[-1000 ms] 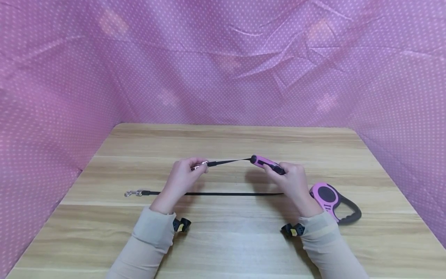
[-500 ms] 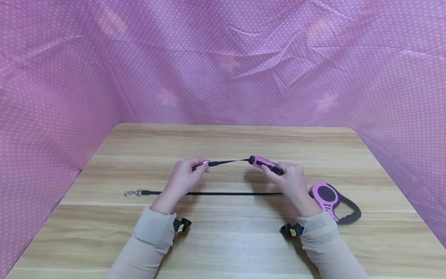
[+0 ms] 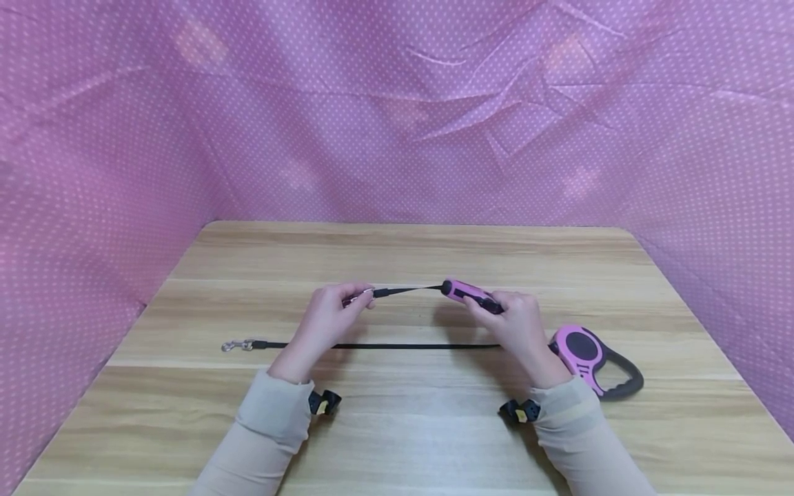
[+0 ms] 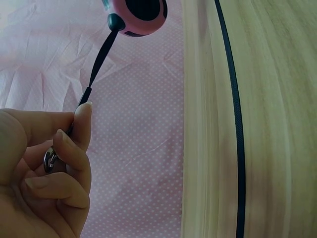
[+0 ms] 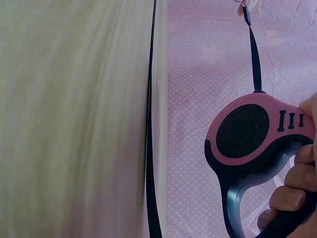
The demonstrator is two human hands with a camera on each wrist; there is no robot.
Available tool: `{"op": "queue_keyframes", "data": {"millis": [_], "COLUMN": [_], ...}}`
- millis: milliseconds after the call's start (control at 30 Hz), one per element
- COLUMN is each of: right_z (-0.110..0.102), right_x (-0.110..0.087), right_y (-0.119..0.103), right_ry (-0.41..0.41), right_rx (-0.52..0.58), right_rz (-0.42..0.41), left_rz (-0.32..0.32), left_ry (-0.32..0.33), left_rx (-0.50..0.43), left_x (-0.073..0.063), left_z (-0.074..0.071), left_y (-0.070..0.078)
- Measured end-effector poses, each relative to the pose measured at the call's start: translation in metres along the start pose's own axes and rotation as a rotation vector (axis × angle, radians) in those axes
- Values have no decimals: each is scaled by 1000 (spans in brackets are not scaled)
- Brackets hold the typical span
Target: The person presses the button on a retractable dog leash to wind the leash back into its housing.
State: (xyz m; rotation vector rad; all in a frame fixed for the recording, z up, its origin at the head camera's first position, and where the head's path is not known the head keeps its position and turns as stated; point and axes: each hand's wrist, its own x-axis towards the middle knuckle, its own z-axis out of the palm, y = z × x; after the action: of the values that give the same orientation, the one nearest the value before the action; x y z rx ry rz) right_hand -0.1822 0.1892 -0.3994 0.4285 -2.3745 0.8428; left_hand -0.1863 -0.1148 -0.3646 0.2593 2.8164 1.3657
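My right hand [image 3: 520,322] grips the handle of a pink and black retractable dog leash [image 5: 242,130], held up over the table. In the right wrist view, its fingers curl through the handle loop. A short length of black strap [image 4: 102,58] runs from the casing to my left hand [image 3: 327,311]. There, thumb and fingers pinch the strap's end by the metal clip [image 4: 48,159], which the fingers partly cover. A second, matching leash [image 3: 582,346] lies on the table beside my right wrist, its strap [image 3: 403,346] drawn out straight to the left beneath both hands.
The second leash's metal clip [image 3: 238,345] lies on the wooden table [image 3: 397,251] left of my left wrist. Pink dotted cloth [image 3: 397,138] hangs behind the table and along both sides.
My right hand has shifted very slightly left with the held leash, and the two hands are a touch closer together. The leash on the table has stayed in place.
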Motion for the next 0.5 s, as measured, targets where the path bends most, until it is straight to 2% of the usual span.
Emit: {"op": "queue_keyframes", "data": {"millis": [233,500], "right_z": [1,0], "right_x": [-1,-1], "right_y": [0,-2], "right_ry": [5,-33], "right_rx": [-12,-11], "right_rz": [-31,18], "left_rz": [12,4], "left_ry": [-3,15], "left_rx": [1,-7], "left_x": [-1,-1], "left_z": [-1,-1], "left_y": [1,2]}}
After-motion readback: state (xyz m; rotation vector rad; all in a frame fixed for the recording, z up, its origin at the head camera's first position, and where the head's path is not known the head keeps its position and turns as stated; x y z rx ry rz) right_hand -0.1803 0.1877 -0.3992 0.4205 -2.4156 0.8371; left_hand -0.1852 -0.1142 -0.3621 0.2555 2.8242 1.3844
